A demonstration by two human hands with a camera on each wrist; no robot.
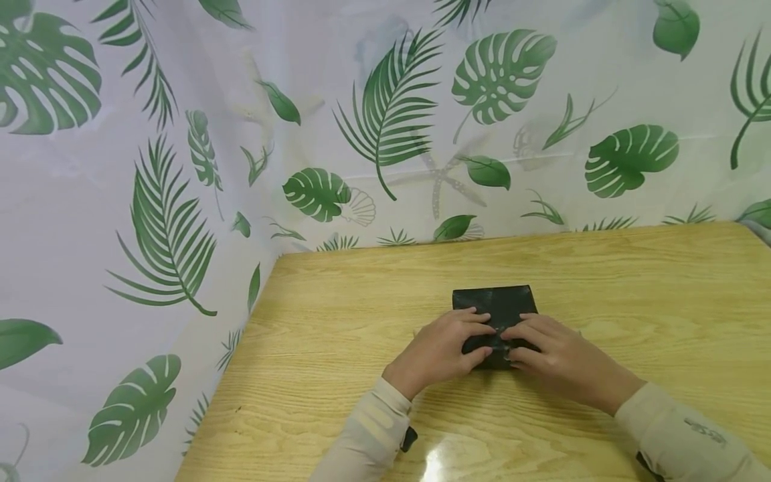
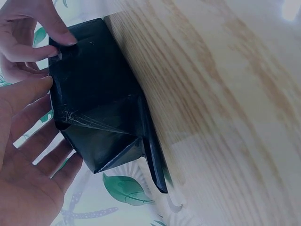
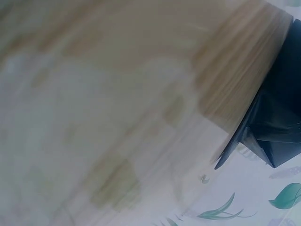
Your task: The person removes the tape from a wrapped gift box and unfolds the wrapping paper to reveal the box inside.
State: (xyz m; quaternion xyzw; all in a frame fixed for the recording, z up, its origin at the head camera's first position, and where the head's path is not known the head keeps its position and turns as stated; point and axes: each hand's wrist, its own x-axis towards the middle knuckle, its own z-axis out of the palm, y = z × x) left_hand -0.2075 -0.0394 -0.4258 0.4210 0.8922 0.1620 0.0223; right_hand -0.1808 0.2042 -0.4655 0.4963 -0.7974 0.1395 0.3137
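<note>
A black wrapped package [image 1: 495,302] lies on the table under both hands. The left wrist view shows it as a boxy package [image 2: 96,70] with creased folds at its near end and a thin flap along the table. My left hand [image 1: 438,348] touches its upper edge with the thumb, fingers spread and fairly straight. At the other end my right hand [image 1: 557,355] pinches its edge, the thumb on one face and the index finger bent over the edge. In the right wrist view only part of the package [image 3: 282,103] shows, with a folded end; the hand is out of that view.
The wood-grain table [image 1: 337,375] extends around the package. A white curtain with green leaves [image 1: 385,100] hangs along its back and left sides. Pale sleeves [image 1: 373,428] cover both forearms, with a dark strap part [image 1: 409,439] at the left wrist.
</note>
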